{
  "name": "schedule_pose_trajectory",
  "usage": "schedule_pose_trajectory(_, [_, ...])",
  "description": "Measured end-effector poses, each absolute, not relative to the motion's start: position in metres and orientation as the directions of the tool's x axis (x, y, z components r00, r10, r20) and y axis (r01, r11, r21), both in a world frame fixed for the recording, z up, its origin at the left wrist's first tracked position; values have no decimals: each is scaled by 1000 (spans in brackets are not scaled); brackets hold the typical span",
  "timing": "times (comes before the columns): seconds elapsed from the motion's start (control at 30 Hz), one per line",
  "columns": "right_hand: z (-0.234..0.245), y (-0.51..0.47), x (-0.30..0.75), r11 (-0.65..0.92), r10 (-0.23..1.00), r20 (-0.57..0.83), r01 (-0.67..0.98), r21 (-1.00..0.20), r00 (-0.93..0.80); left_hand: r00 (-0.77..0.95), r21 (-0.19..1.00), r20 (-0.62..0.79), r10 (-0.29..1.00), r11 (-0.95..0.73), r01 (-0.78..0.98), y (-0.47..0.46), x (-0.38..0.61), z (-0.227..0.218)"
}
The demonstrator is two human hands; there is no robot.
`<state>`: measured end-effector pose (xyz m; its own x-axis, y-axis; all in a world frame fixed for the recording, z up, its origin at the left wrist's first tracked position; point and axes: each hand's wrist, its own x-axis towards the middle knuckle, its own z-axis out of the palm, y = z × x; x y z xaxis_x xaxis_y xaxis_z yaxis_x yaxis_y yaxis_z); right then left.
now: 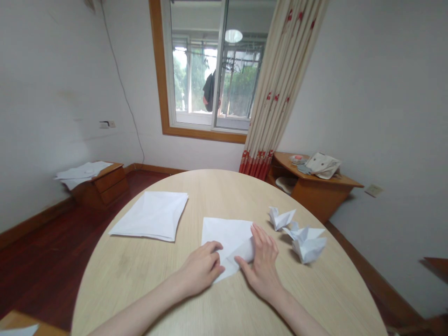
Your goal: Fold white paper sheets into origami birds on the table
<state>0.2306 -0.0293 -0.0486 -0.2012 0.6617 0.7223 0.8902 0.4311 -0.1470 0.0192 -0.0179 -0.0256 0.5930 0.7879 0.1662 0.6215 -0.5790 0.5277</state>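
A white sheet of paper [224, 231] lies in front of me, its lower right part curled over in a fold that is not pressed flat. My left hand [205, 266] rests on the sheet's left side, fingers bent in and holding the paper down. On the right side, my right hand [261, 261] grips the folded-over part, thumb on its inner side and fingers along the outer edge. To the right of this hand stand several folded-paper figures [308, 247], pointed like origami birds; a smaller one [281, 218] sits behind.
The round wooden table [140, 284] bears a stack of white paper [150, 217] at the left. Beyond it are a low drawer cabinet [108, 184], a corner shelf [315, 186] with a cloth bag [324, 165], a long curtain [273, 98] and a window [199, 79].
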Motion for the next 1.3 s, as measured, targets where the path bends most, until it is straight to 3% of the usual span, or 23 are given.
schedule_pose_trajectory(0.53, [-56, -29, 225, 411, 728, 641, 903, -123, -244, 571, 455, 103, 814, -549, 701, -30, 27, -13])
schedule_pose_trajectory(0.73, [-58, -28, 225, 397, 739, 624, 912, -101, -253, 658, 443, 63, 750, -612, 655, -25, 20, -10])
schedule_pose_trajectory(1.1, [-62, -24, 228, 349, 772, 602, 927, -136, -202, 817, 233, 116, 565, -815, 530, -22, 15, -15])
schedule_pose_trajectory(1.3, [-64, -22, 229, 317, 793, 584, 935, -156, -171, 826, 174, 88, 557, -825, 538, -24, 15, -12])
